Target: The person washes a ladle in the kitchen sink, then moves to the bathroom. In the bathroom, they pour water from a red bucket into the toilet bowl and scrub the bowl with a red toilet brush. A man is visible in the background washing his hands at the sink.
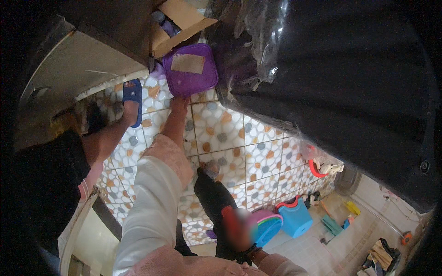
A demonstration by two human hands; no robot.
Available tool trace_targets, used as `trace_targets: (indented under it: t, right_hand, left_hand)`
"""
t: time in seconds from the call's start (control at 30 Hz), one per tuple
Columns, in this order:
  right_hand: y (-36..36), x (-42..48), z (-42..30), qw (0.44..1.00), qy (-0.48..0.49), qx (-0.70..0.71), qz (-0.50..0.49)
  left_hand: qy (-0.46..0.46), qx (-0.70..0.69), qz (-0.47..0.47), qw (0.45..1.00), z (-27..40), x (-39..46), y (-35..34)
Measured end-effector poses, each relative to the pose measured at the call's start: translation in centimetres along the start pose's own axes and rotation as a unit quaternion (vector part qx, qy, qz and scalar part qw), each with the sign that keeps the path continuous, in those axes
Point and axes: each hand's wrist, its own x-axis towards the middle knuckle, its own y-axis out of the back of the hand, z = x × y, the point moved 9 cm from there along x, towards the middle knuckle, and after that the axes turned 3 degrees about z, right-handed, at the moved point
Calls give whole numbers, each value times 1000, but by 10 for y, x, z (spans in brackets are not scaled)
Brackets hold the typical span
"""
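Note:
A long pale sleeve reaches up the picture to my left hand (pixel 179 101), which holds the near edge of a square purple plastic container (pixel 191 81) with a paper label on top. Its fingers are largely hidden at that edge. My right hand (pixel 243 241), with a dark band at the wrist, is low in the picture; a blurred patch covers much of it, and something red shows there. Beyond the purple container stands an open cardboard box (pixel 186 38) with bottles inside. A foot (pixel 209 169) below a black trouser leg rests on the pebble-patterned tiles.
Another person's foot in a blue slipper (pixel 138 107) stands at the left, near a pale cabinet (pixel 89 55). A large black cover (pixel 328 86) with torn clear plastic fills the upper right. Blue tubs (pixel 297 217), a red basket (pixel 315 168) and cloths lie at the lower right.

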Motion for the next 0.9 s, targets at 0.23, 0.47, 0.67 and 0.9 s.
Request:
trace_targets:
  t: [0.23, 0.47, 0.67, 0.9]
  right_hand:
    - [13, -3, -23, 986, -129, 82, -68]
    - [-3, -13, -24, 985, -132, 77, -84]
    - [-16, -27, -24, 985, -106, 94, -102]
    - [-22, -29, -28, 982, -126, 93, -107]
  left_hand:
    - [-25, -30, 85, 996, -11, -49, -18]
    - [-20, -98, 117, 988, -58, -120, 13]
    - [-3, -117, 192, 974, -97, -180, 75]
    - [94, -180, 254, 946, -167, -272, 100]
